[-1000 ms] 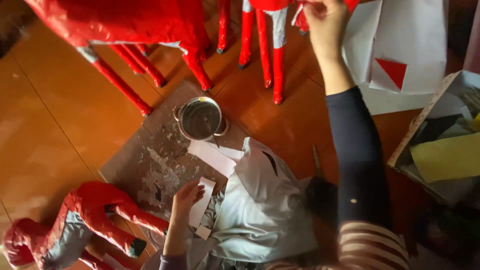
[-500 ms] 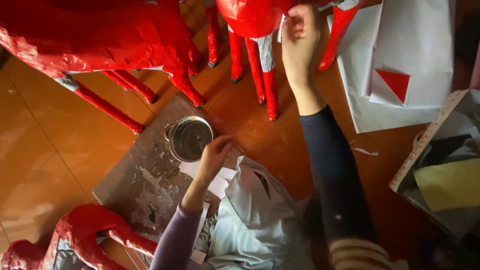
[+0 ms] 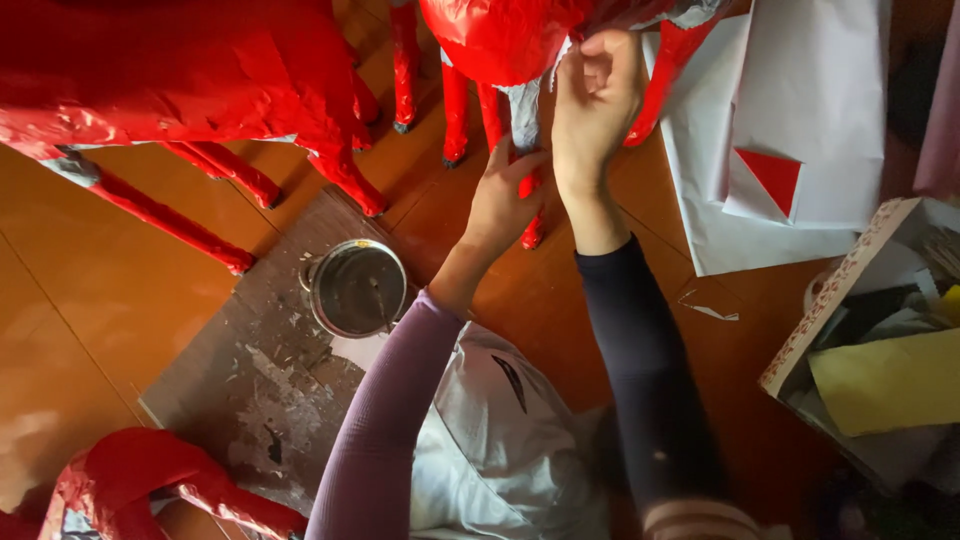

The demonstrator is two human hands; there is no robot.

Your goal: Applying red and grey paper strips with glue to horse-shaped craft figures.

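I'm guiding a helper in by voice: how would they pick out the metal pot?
Find the grey stained board on the orange floor, below the red paper figures. The pot sits at the board's top corner, left of the left hand. It is the only round, shiny metal thing there.

Your left hand [image 3: 503, 195] reaching far, fingers spread, purple sleeve; your right hand [image 3: 597, 95] raised beyond it, fingertips pinched together, dark sleeve
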